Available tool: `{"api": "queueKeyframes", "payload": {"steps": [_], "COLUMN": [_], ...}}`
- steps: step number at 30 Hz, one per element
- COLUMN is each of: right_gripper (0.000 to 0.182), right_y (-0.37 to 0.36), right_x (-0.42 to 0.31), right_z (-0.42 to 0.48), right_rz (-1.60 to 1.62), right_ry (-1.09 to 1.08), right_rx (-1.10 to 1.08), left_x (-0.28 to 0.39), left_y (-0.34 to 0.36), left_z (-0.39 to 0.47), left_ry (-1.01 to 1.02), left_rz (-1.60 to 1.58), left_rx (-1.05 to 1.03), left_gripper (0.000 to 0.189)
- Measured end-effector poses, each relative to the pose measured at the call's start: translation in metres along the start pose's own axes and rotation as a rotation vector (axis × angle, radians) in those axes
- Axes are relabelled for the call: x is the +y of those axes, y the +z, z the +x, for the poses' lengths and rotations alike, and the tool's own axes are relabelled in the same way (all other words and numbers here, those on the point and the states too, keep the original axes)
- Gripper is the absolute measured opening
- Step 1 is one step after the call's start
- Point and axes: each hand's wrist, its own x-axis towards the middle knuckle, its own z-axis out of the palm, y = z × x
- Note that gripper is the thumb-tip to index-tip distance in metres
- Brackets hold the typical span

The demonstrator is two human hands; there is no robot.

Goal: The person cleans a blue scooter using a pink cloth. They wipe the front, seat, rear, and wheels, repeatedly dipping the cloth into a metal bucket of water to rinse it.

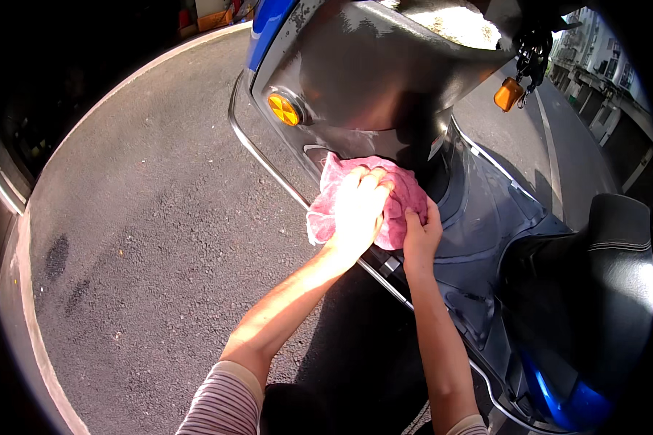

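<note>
A pink cloth (pixel 405 190) lies bunched against the lower part of the dark front leg shield (pixel 359 76) of a blue motor scooter. My left hand (pixel 362 204) rests on top of the cloth with its fingers bent into the folds. At the cloth's right edge, my right hand (pixel 424 231) pinches it between thumb and fingers. An orange round reflector (pixel 284 110) sits on the shield's left side, above the cloth. The grey footboard (pixel 473 217) extends to the right of my hands. The cloth hides the panel beneath it.
Chrome side rails (pixel 269 166) run along the scooter. Its black seat (pixel 577 283) is at the right. Keys with an orange pouch (pixel 508 94) hang at the upper right. Rough asphalt (pixel 168 244) lies at the left, bordered by a pale curb (pixel 27 283).
</note>
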Motion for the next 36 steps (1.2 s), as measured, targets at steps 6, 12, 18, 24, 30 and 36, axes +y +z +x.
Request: {"api": "queueKeyframes", "payload": {"steps": [6,12,18,24,30,36], "right_gripper": [0.047,0.046,0.049,0.055,0.042,0.039], "right_y": [0.072,0.065,0.066,0.109,0.089,0.105], "right_x": [-0.052,-0.035,-0.037,-0.053,-0.021,-0.055], "right_z": [0.014,0.012,-0.004,0.028,-0.002,-0.02], "right_rz": [-0.646,-0.807,-0.471,-0.579,-0.563,-0.404], "right_ry": [-0.664,-0.317,-0.41,-0.651,-0.545,-0.583], "right_rx": [-0.076,-0.443,-0.463,-0.55,-0.444,-0.551], "left_x": [-0.046,-0.04,-0.043,-0.063,-0.046,-0.064], "left_y": [-0.024,-0.036,-0.069,-0.079,-0.092,-0.133], "left_z": [0.026,0.014,-0.014,0.032,0.012,-0.03], "left_ry": [-0.099,-0.133,-0.131,-0.404,-0.393,-0.338], "left_rz": [0.104,0.287,0.285,0.448,0.284,0.203], "left_rx": [0.098,-0.063,0.129,0.044,-0.198,0.039], "left_gripper": [0.038,0.029,0.028,0.023,0.028,0.042]}}
